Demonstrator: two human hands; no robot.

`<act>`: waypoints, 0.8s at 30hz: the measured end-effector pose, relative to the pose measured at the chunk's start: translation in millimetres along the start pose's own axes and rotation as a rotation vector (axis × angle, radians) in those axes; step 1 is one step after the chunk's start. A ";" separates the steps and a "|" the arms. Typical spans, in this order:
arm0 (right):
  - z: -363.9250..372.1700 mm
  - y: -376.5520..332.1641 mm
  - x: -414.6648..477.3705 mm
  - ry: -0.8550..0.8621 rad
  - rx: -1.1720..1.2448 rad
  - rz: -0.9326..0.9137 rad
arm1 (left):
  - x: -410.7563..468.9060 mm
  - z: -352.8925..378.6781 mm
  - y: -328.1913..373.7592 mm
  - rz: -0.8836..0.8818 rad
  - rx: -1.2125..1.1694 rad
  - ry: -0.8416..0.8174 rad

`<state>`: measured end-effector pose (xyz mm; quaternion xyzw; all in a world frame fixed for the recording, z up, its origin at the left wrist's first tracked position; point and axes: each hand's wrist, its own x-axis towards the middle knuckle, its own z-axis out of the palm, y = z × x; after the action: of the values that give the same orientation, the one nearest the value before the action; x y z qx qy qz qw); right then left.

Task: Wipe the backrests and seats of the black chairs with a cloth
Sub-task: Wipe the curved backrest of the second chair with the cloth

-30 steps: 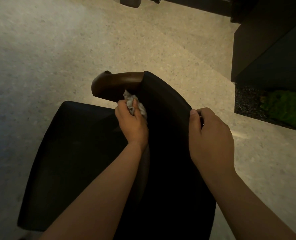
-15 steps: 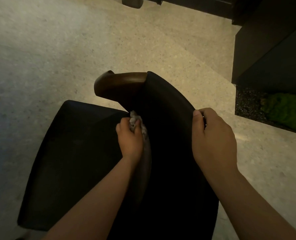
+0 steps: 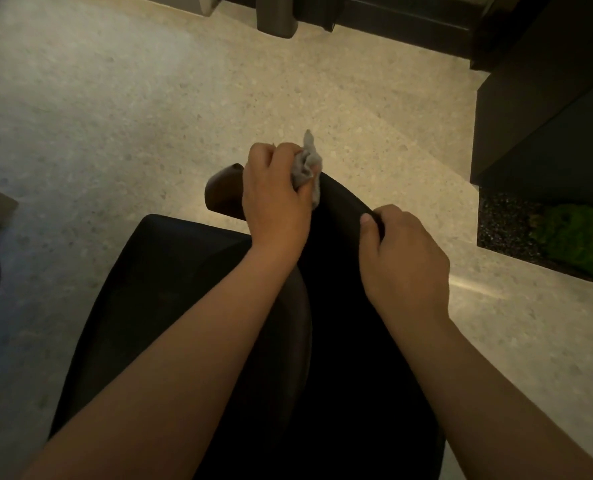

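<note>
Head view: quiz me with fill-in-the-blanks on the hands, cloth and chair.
1. The left hand grips the cloth, coloured ____.
2. The right hand grips the backrest by its ____ edge.
3. The green plant lies on the person's ____ side.
Missing: grey; top; right.

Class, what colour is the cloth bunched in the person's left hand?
The cloth is light grey, clearest in the head view.
</note>
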<state>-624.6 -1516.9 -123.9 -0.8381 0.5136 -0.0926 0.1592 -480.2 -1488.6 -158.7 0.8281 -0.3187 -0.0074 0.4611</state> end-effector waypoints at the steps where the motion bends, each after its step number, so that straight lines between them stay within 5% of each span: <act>1: -0.3 0.0 -0.4 0.001 -0.010 -0.008 | 3.6 3.2 -2.9 -0.013 0.060 0.013; 13: 2.3 -0.2 -2.0 0.029 -0.076 -0.047 | 9.4 -6.0 -58.0 -0.330 -0.007 0.176; 20: 3.3 -1.0 -1.9 0.026 -0.084 -0.063 | -5.3 -26.4 -112.0 -0.637 -0.057 0.061; 24: 2.7 -1.2 -2.2 0.025 -0.103 -0.063 | -35.2 -27.7 -87.3 -0.639 -0.265 0.111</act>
<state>-623.8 -1513.9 -125.9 -0.8598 0.4927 -0.0815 0.1065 -454.2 -1416.3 -219.7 0.8180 -0.0141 -0.1474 0.5558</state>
